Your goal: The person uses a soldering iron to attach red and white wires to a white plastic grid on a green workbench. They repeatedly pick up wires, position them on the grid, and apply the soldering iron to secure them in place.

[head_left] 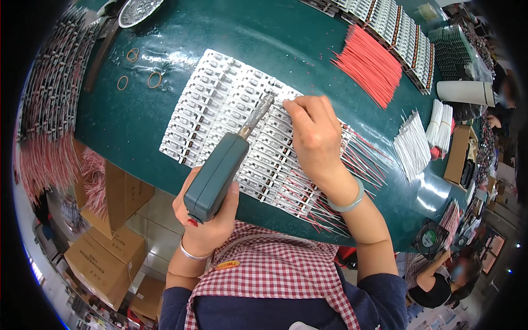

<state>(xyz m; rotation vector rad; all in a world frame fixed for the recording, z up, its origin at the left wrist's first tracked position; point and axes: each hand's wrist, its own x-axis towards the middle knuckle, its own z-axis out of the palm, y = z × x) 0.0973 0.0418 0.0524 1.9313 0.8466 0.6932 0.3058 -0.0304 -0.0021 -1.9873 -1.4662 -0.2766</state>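
My left hand (206,234) is wrapped round the dark green handle of a soldering gun (217,177). Its metal barrel slants up and to the right, and the tip lies over the far edge of a white panel (204,93) made of rows of small electronic units. Close to that tip, my right hand (316,136) is closed in a pinch at the panel's far right part. Whatever is between those fingertips is too small to make out. Thin red and white wires (316,203) stick out from the panel's right and near side, partly under my right wrist.
The panel lies on a green tabletop (165,33). Three rubber bands (155,80) and a metal dish (137,12) are at far left. Bundles of red wires (369,66) and white wires (412,146) lie right. Cardboard boxes (104,264) stand below left; a person (434,280) sits right.
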